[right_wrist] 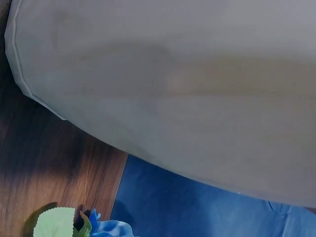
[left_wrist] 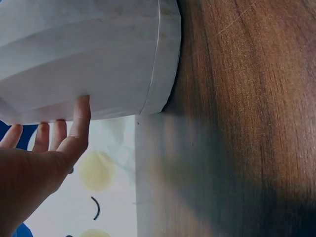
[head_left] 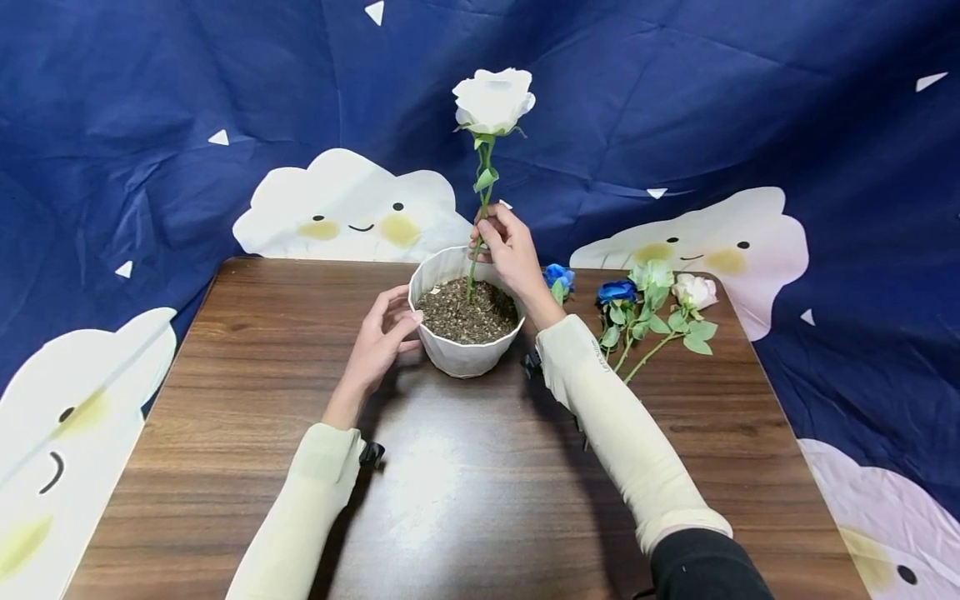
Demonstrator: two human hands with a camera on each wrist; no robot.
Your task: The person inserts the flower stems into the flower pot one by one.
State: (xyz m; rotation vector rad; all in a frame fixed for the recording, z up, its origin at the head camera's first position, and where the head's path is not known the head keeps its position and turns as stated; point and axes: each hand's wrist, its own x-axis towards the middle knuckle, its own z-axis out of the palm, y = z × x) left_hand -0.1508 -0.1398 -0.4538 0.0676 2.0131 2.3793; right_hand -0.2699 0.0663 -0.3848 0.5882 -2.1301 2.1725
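Note:
A white flowerpot (head_left: 467, 360) filled with dark soil (head_left: 465, 321) stands near the back of the table. My right hand (head_left: 510, 250) pinches the green stem of a white rose (head_left: 493, 102), which stands nearly upright above the pot; its lower stem end meets the soil. My left hand (head_left: 380, 337) touches the pot's left side, thumb near the rim. In the left wrist view, fingertips of the left hand (left_wrist: 54, 148) rest against the pot's wall (left_wrist: 98, 59). The right wrist view is mostly filled by the pot (right_wrist: 163, 98), and the right hand is out of that frame.
To the right lie artificial roses on the brown table (head_left: 465, 500): a blue rose (head_left: 617, 291), a pale pink rose (head_left: 695, 292) and a whitish one (head_left: 652, 273). Another blue rose (head_left: 558, 277) shows behind the right wrist. A blue cloth (head_left: 600, 100) with cloud prints hangs behind.

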